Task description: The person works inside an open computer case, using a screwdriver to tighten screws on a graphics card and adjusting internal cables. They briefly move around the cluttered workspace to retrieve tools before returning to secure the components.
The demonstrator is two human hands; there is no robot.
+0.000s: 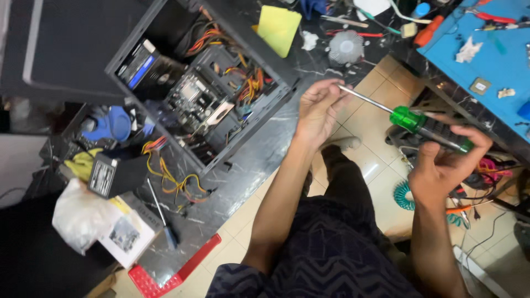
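your right hand (441,165) is closing its grip around the green-and-black handle of the screwdriver (422,128), fingers wrapping over the top, thumb tucking underneath. your left hand (317,107) is pinching in tight at the far end of the metal shaft, fingertips curling around the tip, so you're holding the tool at both ends. the screwdriver is hanging in the air between your hands, slanting up to the left, over the tiled floor (370,118) and clear of the counter (259,160).

off to your left the open computer case (204,88) is lying on the dark marble counter, its orange and yellow cables showing inside. just below it a loose power supply (110,174) is sitting with yellow wires trailing out, and a second, thinner screwdriver (161,212) is lying beside it. a yellow cloth (279,28) is resting above the case, near a round cooler fan (346,48). a blue mat (491,60) is covering the bench on your right, well apart from your hands.
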